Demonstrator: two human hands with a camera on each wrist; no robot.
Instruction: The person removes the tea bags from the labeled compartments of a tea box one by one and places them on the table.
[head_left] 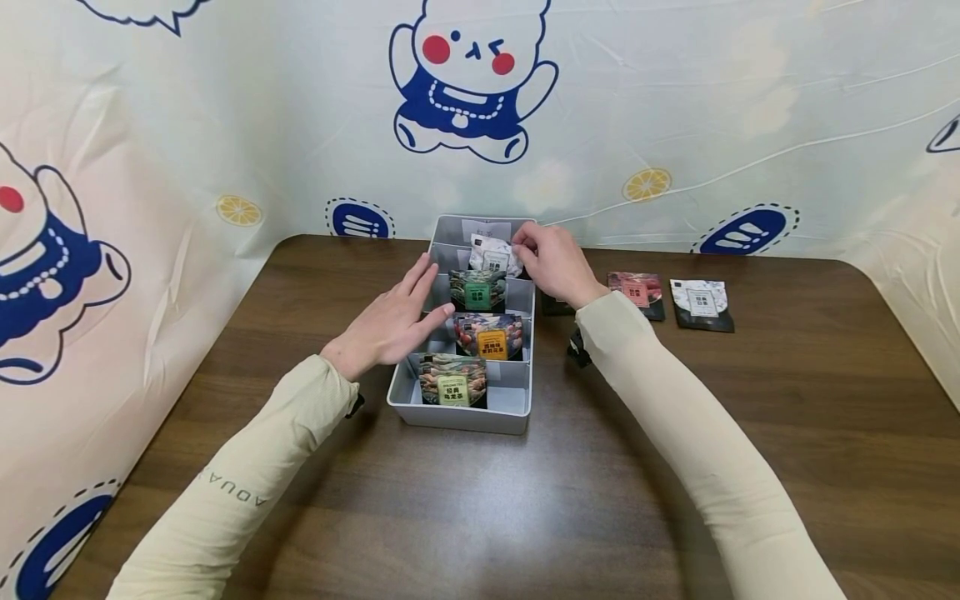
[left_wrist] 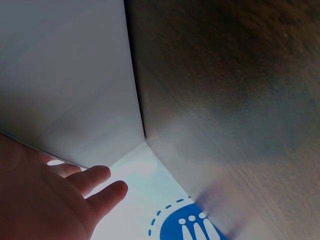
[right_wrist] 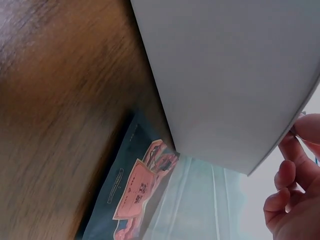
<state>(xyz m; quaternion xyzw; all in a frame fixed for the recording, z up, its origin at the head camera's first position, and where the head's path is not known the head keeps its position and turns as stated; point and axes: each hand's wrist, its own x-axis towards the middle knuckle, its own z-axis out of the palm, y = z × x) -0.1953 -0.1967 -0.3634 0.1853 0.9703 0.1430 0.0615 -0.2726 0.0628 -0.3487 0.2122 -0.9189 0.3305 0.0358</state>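
White at its front, a small packet (head_left: 491,255) is being pinched at its right edge by the thumb and fingertips of the person's right hand (head_left: 557,260), near the upper middle of the head view. It is leaning inside the far end of a grey divided box (head_left: 461,419), below a paper label (head_left: 486,229). To its left, the left hand (head_left: 390,321) is resting on the box's side with fingers extended, gripping nothing. Down toward the centre, a green-labelled packet (head_left: 477,292), an orange-labelled packet (head_left: 491,342) and a pale-green-labelled packet (head_left: 453,387) are sitting in successive compartments. Right of centre, a red-labelled packet (head_left: 637,293) and a white-labelled packet (head_left: 702,304) are lying on the brown table (head_left: 750,467). In the right wrist view's lower part, a pink-labelled packet (right_wrist: 135,190) is lying just beside the box. Patterned cloth (head_left: 300,108) is hanging across the top of the head view.
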